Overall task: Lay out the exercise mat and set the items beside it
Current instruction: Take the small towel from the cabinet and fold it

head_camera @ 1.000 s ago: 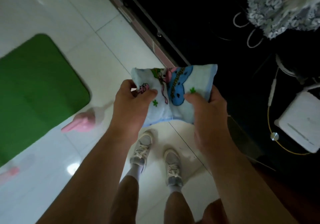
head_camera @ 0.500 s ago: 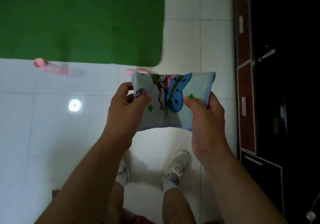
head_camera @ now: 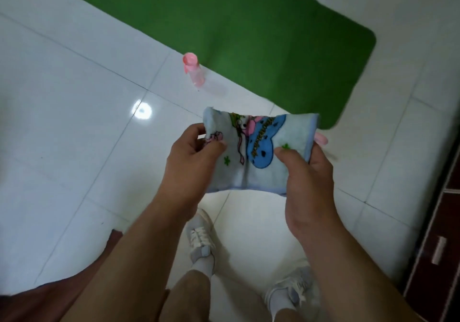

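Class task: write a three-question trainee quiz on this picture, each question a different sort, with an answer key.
1. Fill in: the bottle on the floor beside the green mat is coloured ____.
2. How many hands grip the towel? A none; B one; C two.
3. True or false: the mat is rolled up.
Key: 1 pink. 2 C, the left hand and right hand. 3 false, it lies flat.
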